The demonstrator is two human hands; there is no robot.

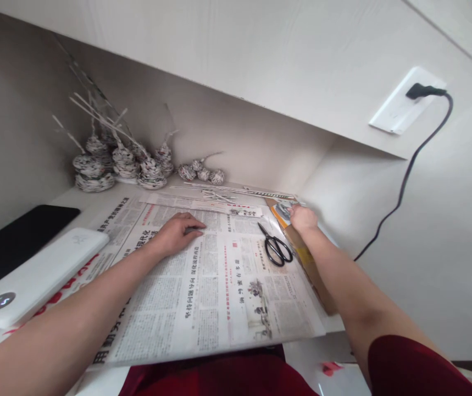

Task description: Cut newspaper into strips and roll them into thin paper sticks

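My left hand (178, 234) rests on spread newspaper (215, 286), fingers curled together. A small dark sliver (194, 228) shows between its thumb and forefinger, too little to name. At the far right corner, my right hand (303, 218) has its fingers bent down at a grey-white item (284, 210) lying on a strip of brown cardboard (307, 264). What those fingers grip is hidden. Between the hands lie black-handled scissors (276, 250), their blades pointing away. Thin rolled paper sticks (219, 195) and a folded newspaper strip (203, 204) lie beyond the left hand.
Several woven paper gourds (151, 173) stand against the back wall, with smaller round ones (203, 174) beside them. A white power bank (42, 275) and a black flat slab (25, 239) lie left. A black cable (404, 176) hangs from the wall socket (406, 102). An overhanging panel (236, 55) crosses above.
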